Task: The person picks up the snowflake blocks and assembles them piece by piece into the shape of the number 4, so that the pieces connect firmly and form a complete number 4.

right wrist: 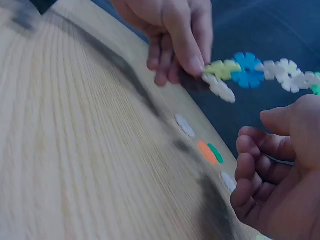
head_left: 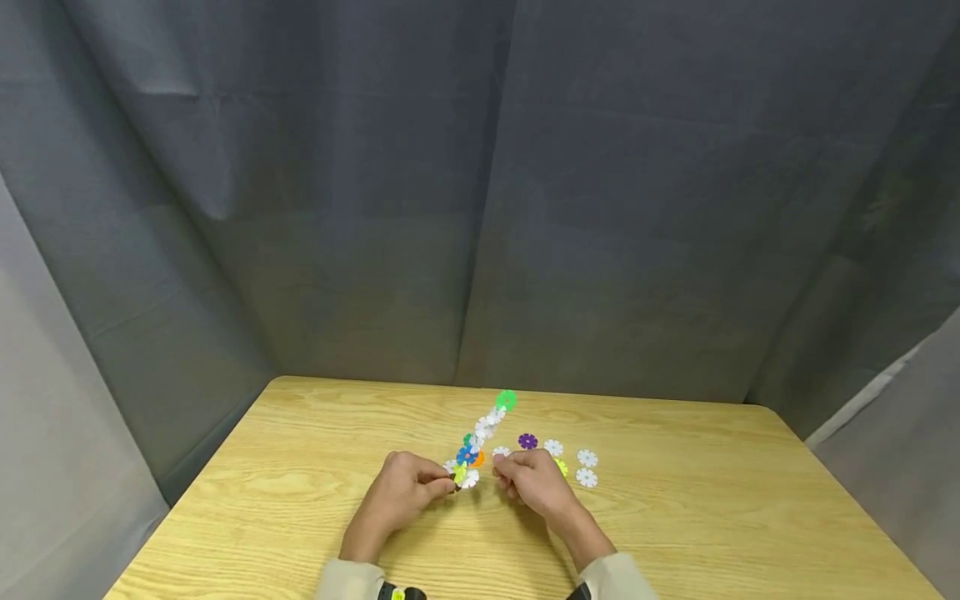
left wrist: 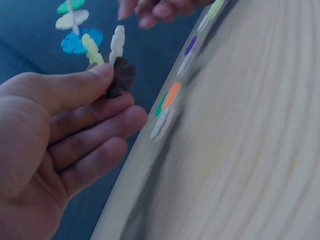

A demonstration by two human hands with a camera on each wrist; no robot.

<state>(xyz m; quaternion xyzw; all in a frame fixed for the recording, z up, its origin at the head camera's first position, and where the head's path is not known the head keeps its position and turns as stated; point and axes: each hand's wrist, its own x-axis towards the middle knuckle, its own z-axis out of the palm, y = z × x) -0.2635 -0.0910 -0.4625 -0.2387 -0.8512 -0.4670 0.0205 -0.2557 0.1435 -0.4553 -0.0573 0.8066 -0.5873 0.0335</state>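
My left hand [head_left: 405,492] pinches a dark brown snowflake disc [left wrist: 124,79] between thumb and fingers. Slotted to that disc are a yellow disc [right wrist: 223,70] and a white disc [right wrist: 220,89]. From the yellow one a chain runs on through a blue disc [right wrist: 247,70] and several white discs [head_left: 485,428] to a bright green disc [head_left: 507,401] at the far end. My right hand [head_left: 538,483] hovers just right of the chain, its fingers loosely curled and nothing visible between them in the right wrist view [right wrist: 280,170].
On the wooden table [head_left: 712,517] lie loose discs: an orange disc [right wrist: 207,152] against a dark green disc [right wrist: 216,153], a purple disc [head_left: 528,442], a yellow disc [head_left: 561,467] and several white discs [head_left: 587,458]. A grey curtain [head_left: 600,250] hangs behind the table's far edge.
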